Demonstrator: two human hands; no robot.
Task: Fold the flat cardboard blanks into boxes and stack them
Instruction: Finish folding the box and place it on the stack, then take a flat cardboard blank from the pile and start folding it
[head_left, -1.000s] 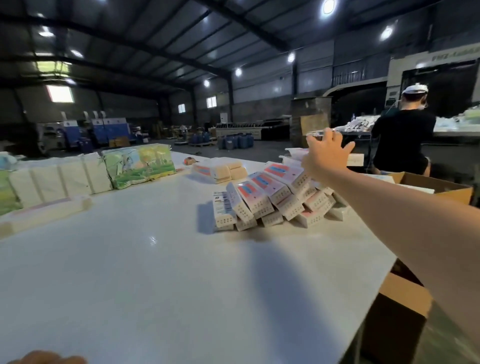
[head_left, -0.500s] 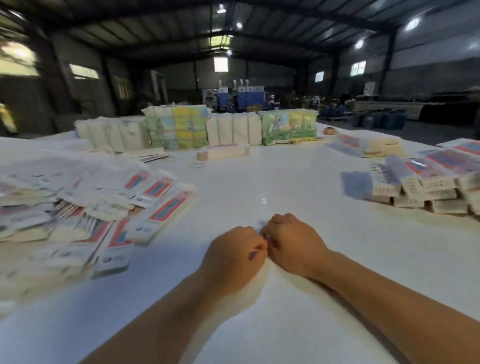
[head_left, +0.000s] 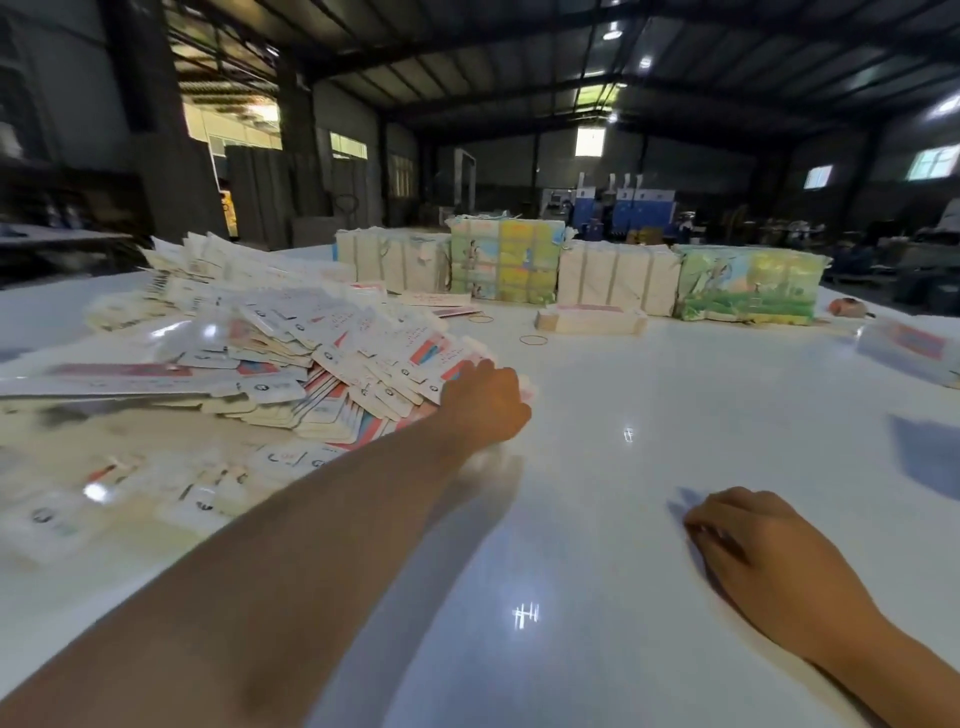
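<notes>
two hands that sat knuckle to knuckle at the middle of the table (head_left: 597, 395) half a second ago are now apart. left hand (head_left: 485, 402) has gone out to the near right edge of the big heap of flat blanks (head_left: 291, 364) on the left side of the table; its back faces the camera, so whether its fingers have closed on a blank or only touch the edge of the heap cannot be told. right hand (head_left: 769, 558) rests low on the bare white top, fingers loosely curled, nothing in it.

view has swung left too: the row of finished boxes seen a second ago is out at the right, with only one blurred box (head_left: 906, 348) showing at that edge. wrapped bundles (head_left: 618, 275) line the far side, with rubber bands (head_left: 533, 340) lying in front of them.

judging by this, a fresh cycle is starting: the left hand is fetching the next blank, and the right waits to help open it.
</notes>
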